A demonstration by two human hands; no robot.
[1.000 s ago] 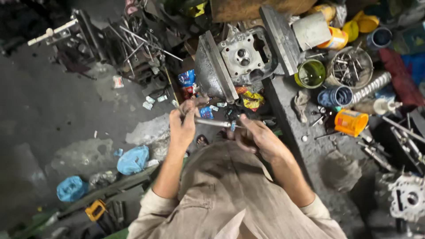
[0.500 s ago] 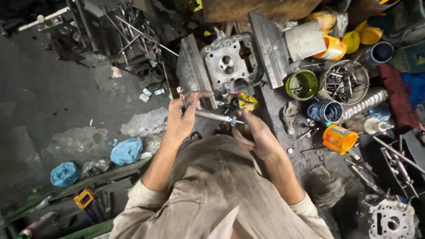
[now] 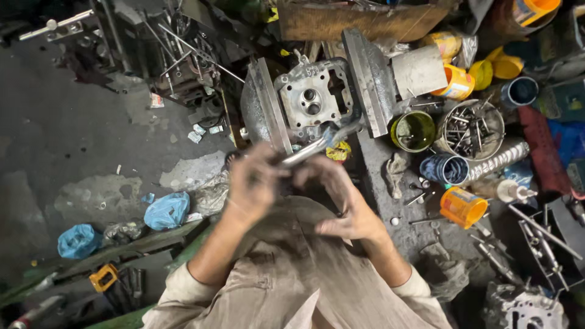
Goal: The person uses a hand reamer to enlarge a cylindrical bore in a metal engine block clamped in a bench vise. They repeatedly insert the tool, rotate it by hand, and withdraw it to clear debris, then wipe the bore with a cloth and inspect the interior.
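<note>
Since 0.5 s ago both hands dropped lower and closer together under the grey engine head (image 3: 312,100) clamped between 2 metal plates. I read my left hand (image 3: 253,186) as closed around a metal rod (image 3: 304,152); right hand (image 3: 341,201) half curled beside it, grip blurred, cannot tell. Looks like fitting work continues. Green tin (image 3: 413,131) looks empty; round tin (image 3: 472,128) holds bolts; orange cup (image 3: 462,207) lies tipped.
</note>
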